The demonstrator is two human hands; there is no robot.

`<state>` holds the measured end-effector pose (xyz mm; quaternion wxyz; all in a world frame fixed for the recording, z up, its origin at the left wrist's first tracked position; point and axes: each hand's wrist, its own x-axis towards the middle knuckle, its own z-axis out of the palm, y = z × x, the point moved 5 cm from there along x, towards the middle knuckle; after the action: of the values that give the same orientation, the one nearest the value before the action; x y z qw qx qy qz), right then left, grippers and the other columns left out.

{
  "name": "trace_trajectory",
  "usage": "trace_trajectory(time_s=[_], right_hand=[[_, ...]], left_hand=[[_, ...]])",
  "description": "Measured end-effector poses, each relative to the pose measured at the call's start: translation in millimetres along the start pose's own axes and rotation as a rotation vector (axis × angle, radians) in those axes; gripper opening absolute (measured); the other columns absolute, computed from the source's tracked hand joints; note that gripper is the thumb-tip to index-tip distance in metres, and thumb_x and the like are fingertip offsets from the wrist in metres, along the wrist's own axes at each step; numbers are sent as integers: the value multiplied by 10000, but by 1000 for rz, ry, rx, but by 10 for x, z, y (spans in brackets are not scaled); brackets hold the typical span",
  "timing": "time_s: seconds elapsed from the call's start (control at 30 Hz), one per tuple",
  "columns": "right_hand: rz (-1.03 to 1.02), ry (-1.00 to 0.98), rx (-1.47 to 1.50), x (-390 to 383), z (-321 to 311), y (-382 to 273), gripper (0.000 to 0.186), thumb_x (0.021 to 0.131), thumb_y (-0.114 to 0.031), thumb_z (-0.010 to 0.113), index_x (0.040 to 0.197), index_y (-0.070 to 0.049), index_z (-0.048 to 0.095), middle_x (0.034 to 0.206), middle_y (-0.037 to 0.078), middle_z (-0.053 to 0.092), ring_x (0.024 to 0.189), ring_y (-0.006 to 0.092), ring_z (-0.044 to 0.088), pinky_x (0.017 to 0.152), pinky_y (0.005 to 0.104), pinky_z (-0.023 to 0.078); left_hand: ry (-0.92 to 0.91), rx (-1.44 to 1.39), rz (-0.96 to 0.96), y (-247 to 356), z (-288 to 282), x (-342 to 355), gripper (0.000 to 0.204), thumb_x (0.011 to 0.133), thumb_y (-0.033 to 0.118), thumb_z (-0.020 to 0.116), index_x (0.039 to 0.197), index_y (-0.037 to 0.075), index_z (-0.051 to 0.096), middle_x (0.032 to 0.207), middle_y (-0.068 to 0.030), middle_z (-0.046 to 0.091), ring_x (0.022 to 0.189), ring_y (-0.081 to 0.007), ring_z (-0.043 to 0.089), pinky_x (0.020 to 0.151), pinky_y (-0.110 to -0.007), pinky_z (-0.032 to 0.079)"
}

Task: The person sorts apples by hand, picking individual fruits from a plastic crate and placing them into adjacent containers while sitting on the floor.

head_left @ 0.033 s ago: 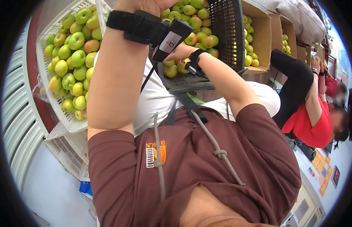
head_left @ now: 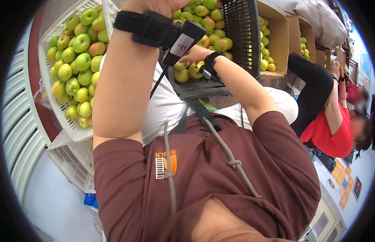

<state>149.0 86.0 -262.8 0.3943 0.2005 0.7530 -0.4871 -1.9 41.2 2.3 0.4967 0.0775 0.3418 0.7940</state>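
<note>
My left arm reaches up the picture, and the top edge cuts off my left hand (head_left: 155, 5), so its fingers are out of sight. A black strap with a small box-like device (head_left: 183, 42) circles that wrist. Inside a black plastic crate (head_left: 246, 32) of green and reddish apples (head_left: 207, 24), my right hand (head_left: 198, 53) is low among the fruit. Its fingertips are mostly hidden behind the left wrist's device; whether they grip an apple cannot be seen. Closest to it are a few yellow-green apples (head_left: 181, 75) at the crate's near end.
To the left stands a white plastic crate (head_left: 46, 80) heaped with green apples, another white crate (head_left: 72, 159) below it. Cardboard boxes (head_left: 278, 40) of apples line the right side. Beyond them sits a person in a red shirt (head_left: 328, 129), near a white sack (head_left: 322, 20).
My right hand and wrist have shifted very slightly to the right within the black crate. My left arm looks unmoved.
</note>
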Motion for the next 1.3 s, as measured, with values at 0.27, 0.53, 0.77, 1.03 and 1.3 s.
trace_trajectory(time_s=[0.27, 0.53, 0.77, 1.03, 1.3], right_hand=[[179, -7, -165, -214, -100, 478, 521, 712, -278, 681, 1136, 3, 571, 878, 139, 643, 671, 205, 622, 565, 326, 494], [-53, -54, -643, -23, 14, 608, 687, 604, -238, 739, 1243, -135, 509, 979, 115, 613, 701, 211, 621, 575, 315, 519], [166, -98, 151, -178, -159, 572, 460, 693, -184, 641, 1095, 14, 535, 880, 112, 612, 599, 188, 608, 536, 260, 509], [250, -72, 931, -260, -360, 804, 421, 864, -344, 525, 1129, -23, 467, 903, 155, 594, 730, 235, 623, 632, 265, 521], [384, 172, 824, -374, -255, 843, 467, 915, -359, 453, 1215, -14, 361, 824, 137, 585, 682, 228, 611, 600, 290, 522]], left_hand=[[66, 48, 80, 21, 107, -108, 171, 891, 209, 516, 918, 40, 522, 954, -126, 571, 919, -232, 547, 801, -373, 459], [69, 17, -31, -11, 88, 72, 144, 891, 194, 509, 903, 52, 528, 928, -110, 580, 901, -223, 555, 786, -371, 465], [66, 17, 31, 3, 40, -32, 142, 910, 188, 477, 901, 54, 525, 910, -106, 586, 887, -222, 563, 767, -360, 475], [68, 54, 83, 30, 109, -62, 133, 902, 178, 491, 905, 50, 526, 896, -106, 589, 871, -216, 571, 741, -358, 490], [30, 8, 23, -11, -13, 95, 132, 900, 179, 492, 879, 54, 531, 860, -96, 585, 831, -210, 566, 725, -353, 484]])
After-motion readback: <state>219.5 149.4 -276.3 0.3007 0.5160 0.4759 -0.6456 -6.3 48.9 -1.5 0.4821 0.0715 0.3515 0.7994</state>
